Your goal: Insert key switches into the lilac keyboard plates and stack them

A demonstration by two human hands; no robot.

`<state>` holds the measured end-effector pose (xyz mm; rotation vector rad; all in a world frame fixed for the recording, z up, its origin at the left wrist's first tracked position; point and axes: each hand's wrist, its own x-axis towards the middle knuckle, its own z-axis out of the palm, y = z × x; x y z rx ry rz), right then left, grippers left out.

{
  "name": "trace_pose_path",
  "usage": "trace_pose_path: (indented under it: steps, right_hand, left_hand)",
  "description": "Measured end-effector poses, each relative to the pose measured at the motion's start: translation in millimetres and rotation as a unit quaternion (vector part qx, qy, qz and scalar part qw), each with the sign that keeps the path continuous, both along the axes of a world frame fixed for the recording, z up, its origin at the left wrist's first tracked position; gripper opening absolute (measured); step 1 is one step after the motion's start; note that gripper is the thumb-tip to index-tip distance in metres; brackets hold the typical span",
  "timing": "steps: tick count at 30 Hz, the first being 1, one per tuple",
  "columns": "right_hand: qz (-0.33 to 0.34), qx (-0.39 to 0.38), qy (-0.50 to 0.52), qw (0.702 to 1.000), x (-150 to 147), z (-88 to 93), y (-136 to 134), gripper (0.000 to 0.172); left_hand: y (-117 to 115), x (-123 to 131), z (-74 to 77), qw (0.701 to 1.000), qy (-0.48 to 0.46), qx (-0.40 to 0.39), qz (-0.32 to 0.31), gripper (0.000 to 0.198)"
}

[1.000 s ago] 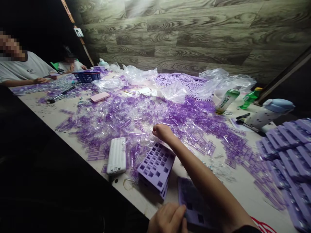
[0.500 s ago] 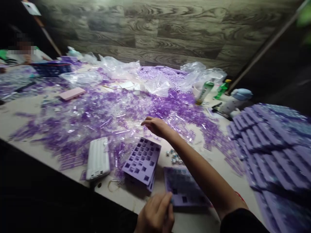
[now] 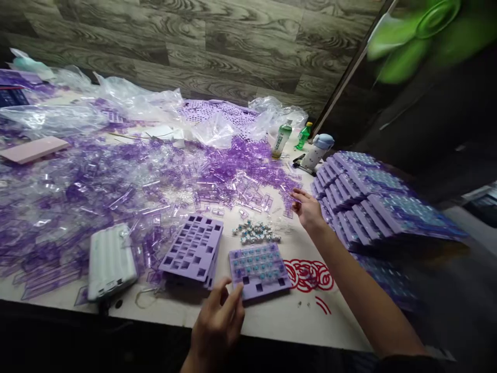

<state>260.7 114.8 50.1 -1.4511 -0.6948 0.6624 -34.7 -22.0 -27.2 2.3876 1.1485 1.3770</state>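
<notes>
My left hand (image 3: 218, 318) is at the near left corner of a purple keyboard plate (image 3: 260, 292). Its fingers are curled together, and whatever is between them is too small to make out. Turquoise key switches under a clear cover fill most of that plate; a few square holes near its front edge are bare. My right hand (image 3: 307, 208) is raised beyond the plate, fingers apart, with nothing visible in it. A heap of small loose switches (image 3: 254, 231) lies just behind the plate. To the left, purple plates with open square holes (image 3: 192, 248) are stacked.
Clear and purple plastic pieces (image 3: 116, 181) cover the left and middle table. A white power bank (image 3: 112, 261) stands near the front edge. Red rings (image 3: 308, 274) lie right of the plate. Tall stacks of filled plates (image 3: 361, 199), a flask (image 3: 318, 150) and a green bottle (image 3: 282, 140) stand right.
The view has swung right, bringing a green fan into sight. My right arm has moved right, uncovering the plate and loose switches. My left hand has come to the plate's corner.
</notes>
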Motion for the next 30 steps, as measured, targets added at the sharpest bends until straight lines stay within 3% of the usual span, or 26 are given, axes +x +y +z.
trace_pose_path:
  steps: [6, 12, 16, 22, 26, 30]
  right_hand:
    - [-0.011, 0.000, -0.022, 1.000, 11, -5.4, -14, 0.025]
    - [0.015, -0.056, -0.220, 0.974, 25, -18.7, -29, 0.025]
    - [0.093, -0.117, -0.405, 0.902, 34, -18.7, -49, 0.020]
    - [0.194, -0.179, -0.587, 0.765, 29, -24.3, -54, 0.037]
    - [0.197, -0.228, -0.644, 0.703, 29, -22.9, -51, 0.023]
    - [0.148, -0.256, -0.687, 0.664, 29, -15.8, -38, 0.027]
  left_hand:
    - [0, -1, 4.2, 1.000, 0.012, -0.006, -0.005, 0.023]
    - [0, -1, 9.9, 1.000, 0.011, -0.019, -0.002, 0.017]
    - [2, -1, 12.2, 1.000, 0.009, -0.029, 0.003, 0.015]
    - [0, -2, 9.8, 0.998, 0.027, -0.050, -0.016, 0.014]
    - [-1, -2, 8.5, 0.998, 0.034, -0.055, -0.011, 0.018]
    - [-2, -2, 8.1, 0.998, 0.034, -0.051, -0.015, 0.021]
